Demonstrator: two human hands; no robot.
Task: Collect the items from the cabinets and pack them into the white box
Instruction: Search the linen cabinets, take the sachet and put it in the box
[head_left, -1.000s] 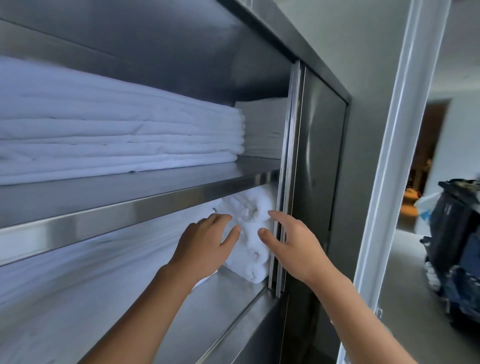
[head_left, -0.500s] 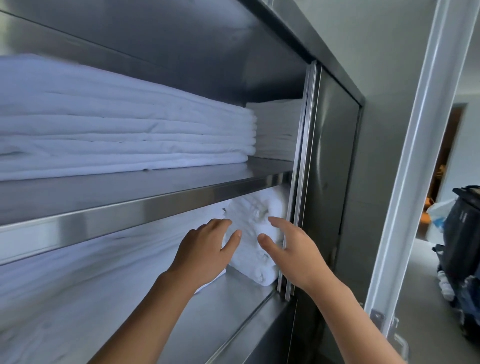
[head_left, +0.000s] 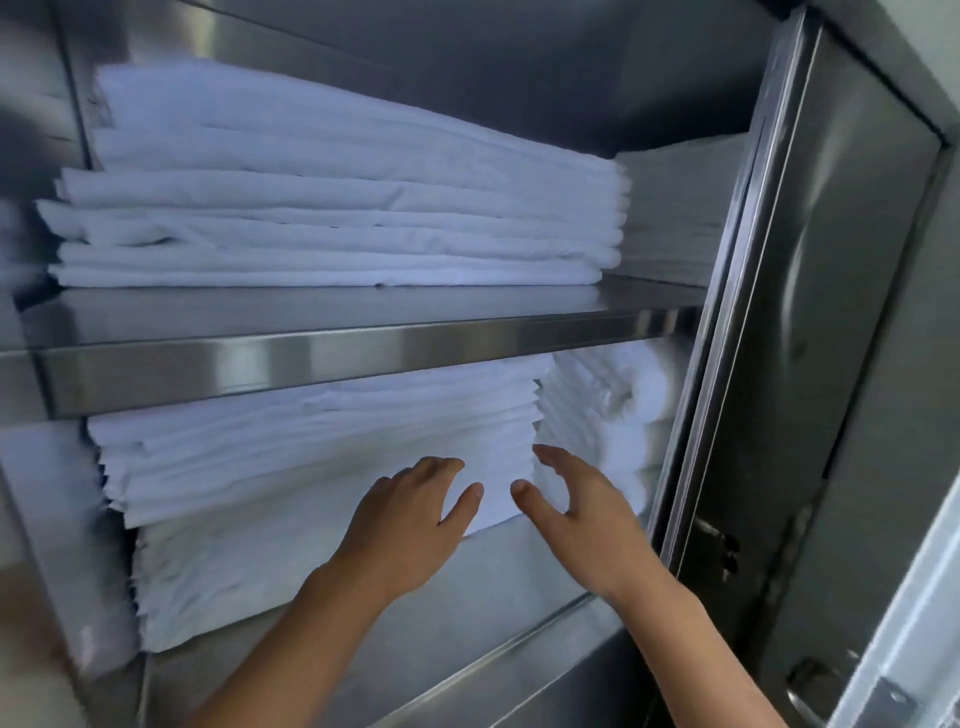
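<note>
Collecting step, nothing gripped yet: left hand (head_left: 410, 525) and right hand (head_left: 576, 514) spread open, empty, against folded linen stack (head_left: 311, 467) below steel shelf (head_left: 363, 358); next, probably clamping both sides and sliding out

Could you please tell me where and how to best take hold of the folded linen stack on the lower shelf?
Probably at the right end of the folded linen stack, coming from the open front: its layered edges are exposed there, a narrow gap separates them from the rolled towels, and the upper shelf leaves little room above. The left hand and right hand hover there, open.
</note>
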